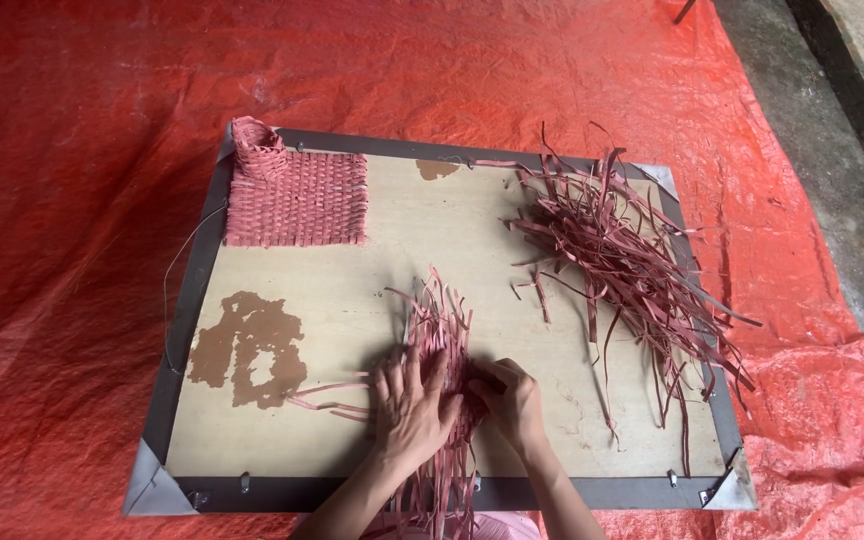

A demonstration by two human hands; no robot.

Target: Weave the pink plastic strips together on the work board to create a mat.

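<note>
I see a small half-woven mat of dusty pink strips lying on the near middle of the board, a pale panel with a grey frame and metal corners that rests on the red tarp. The mat's loose ends fan out toward the far side and also trail off the near edge of the board, and a few strips stick out sideways to the left. My left hand lies flat on the weave, fingers spread and pressing it down, so its grip is apart. My right hand sits just beside it on the right edge of the weave, fingers curled in and pinched on a strip there. Both hands cover the near part of the mat, so I cannot tell how tight the weave is under them.

At the far left corner lies a finished woven mat, square and dense, with one curled-up corner. To the right a tangled pile of loose strips spills over the board's right edge. A brown scuffed patch marks the board left of my hands.
</note>
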